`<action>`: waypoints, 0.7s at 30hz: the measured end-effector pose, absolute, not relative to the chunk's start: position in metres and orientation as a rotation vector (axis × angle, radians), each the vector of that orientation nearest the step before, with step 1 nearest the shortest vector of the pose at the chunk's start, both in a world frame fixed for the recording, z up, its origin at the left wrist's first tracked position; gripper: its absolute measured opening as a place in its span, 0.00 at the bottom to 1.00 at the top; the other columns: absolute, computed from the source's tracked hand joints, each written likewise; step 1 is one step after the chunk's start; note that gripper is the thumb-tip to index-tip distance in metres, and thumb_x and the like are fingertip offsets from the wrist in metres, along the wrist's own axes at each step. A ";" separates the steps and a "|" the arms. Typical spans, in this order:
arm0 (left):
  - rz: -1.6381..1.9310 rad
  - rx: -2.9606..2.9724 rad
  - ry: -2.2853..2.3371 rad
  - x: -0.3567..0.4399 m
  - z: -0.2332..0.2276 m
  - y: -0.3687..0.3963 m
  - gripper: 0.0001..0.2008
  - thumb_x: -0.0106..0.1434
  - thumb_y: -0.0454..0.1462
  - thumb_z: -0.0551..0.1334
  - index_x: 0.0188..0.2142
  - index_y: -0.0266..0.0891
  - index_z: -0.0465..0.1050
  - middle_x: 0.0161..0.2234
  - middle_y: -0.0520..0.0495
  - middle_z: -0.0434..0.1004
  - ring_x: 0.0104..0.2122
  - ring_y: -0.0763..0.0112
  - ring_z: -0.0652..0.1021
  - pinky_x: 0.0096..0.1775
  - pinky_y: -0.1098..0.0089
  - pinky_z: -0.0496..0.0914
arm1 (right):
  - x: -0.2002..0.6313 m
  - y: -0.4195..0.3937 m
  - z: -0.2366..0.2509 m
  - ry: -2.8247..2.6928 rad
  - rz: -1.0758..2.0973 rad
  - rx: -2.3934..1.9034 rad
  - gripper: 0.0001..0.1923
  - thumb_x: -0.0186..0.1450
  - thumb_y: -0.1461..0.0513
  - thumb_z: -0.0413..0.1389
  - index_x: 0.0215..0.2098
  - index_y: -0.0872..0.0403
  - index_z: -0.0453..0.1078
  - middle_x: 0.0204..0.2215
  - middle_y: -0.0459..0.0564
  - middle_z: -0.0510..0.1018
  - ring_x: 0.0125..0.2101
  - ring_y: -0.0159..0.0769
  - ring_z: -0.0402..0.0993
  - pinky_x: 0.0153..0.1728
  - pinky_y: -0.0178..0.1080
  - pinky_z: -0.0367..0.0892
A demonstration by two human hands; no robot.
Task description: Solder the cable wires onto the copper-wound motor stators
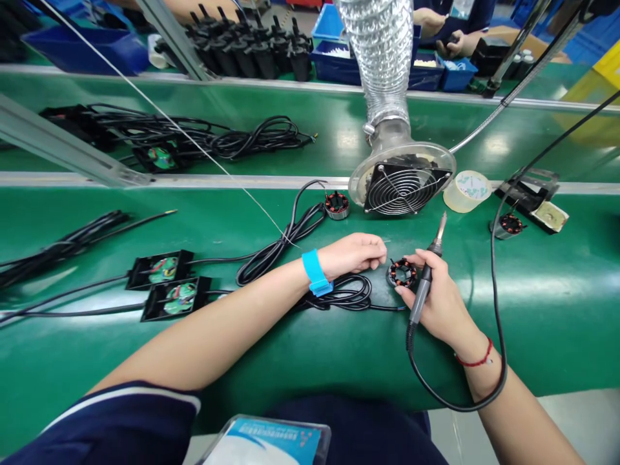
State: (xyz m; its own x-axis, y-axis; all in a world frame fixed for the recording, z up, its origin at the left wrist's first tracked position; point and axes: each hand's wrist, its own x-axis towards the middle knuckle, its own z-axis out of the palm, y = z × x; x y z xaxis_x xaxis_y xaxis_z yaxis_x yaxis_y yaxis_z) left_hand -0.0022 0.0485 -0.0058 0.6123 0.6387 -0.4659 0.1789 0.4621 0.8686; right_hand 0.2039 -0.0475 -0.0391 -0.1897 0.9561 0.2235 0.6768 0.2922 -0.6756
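Observation:
My right hand (443, 297) is wrapped round a soldering iron (422, 290), its metal tip pointing up and away. The thumb and a fingertip of that hand also touch a motor stator (403, 274) with black and copper-coloured windings, which sits on the bench. Just left of the stator, my left hand (358, 252) is closed in a pinch, and the end of a thin solder wire (386, 241) sticks out past its fingers. A blue wrist strap (316, 272) circles the left wrist. Coiled black cable (346, 294) lies under the left forearm and reaches toward the stator.
A fume extractor fan (404, 187) hangs over the bench. Two black boxes with green boards (177, 297) lie left. Behind are another stator (336, 205), a tape roll (467, 190) and the iron stand (533, 194). The iron's cord (496, 290) loops over my right forearm.

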 end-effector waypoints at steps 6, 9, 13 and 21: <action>0.253 1.250 0.733 -0.002 -0.004 0.048 0.13 0.61 0.43 0.61 0.32 0.33 0.70 0.23 0.53 0.69 0.17 0.83 0.57 0.21 0.75 0.48 | 0.199 -0.048 -0.041 -1.936 0.603 -1.486 0.34 0.64 0.57 0.61 0.63 0.48 0.51 0.53 0.59 0.75 0.52 0.51 0.75 0.51 0.59 0.73; 0.339 1.352 0.799 0.003 -0.003 0.046 0.15 0.63 0.46 0.59 0.30 0.34 0.69 0.23 0.55 0.65 0.20 0.81 0.58 0.24 0.74 0.52 | 0.198 -0.048 -0.040 -1.945 0.571 -1.481 0.32 0.64 0.57 0.61 0.62 0.48 0.53 0.53 0.59 0.75 0.51 0.51 0.76 0.51 0.58 0.73; 0.397 1.448 0.873 0.007 -0.003 0.045 0.15 0.61 0.44 0.61 0.25 0.36 0.64 0.22 0.57 0.61 0.25 0.78 0.62 0.31 0.74 0.57 | 0.197 -0.047 -0.039 -1.993 0.518 -1.418 0.31 0.65 0.57 0.60 0.62 0.48 0.53 0.52 0.58 0.76 0.51 0.50 0.77 0.51 0.57 0.73; 0.341 1.353 0.861 0.009 -0.004 0.047 0.10 0.66 0.37 0.53 0.32 0.34 0.68 0.26 0.53 0.67 0.21 0.80 0.60 0.25 0.73 0.54 | 0.193 -0.045 -0.031 -2.031 0.609 -1.440 0.32 0.65 0.59 0.58 0.63 0.49 0.51 0.54 0.60 0.75 0.52 0.51 0.75 0.53 0.58 0.71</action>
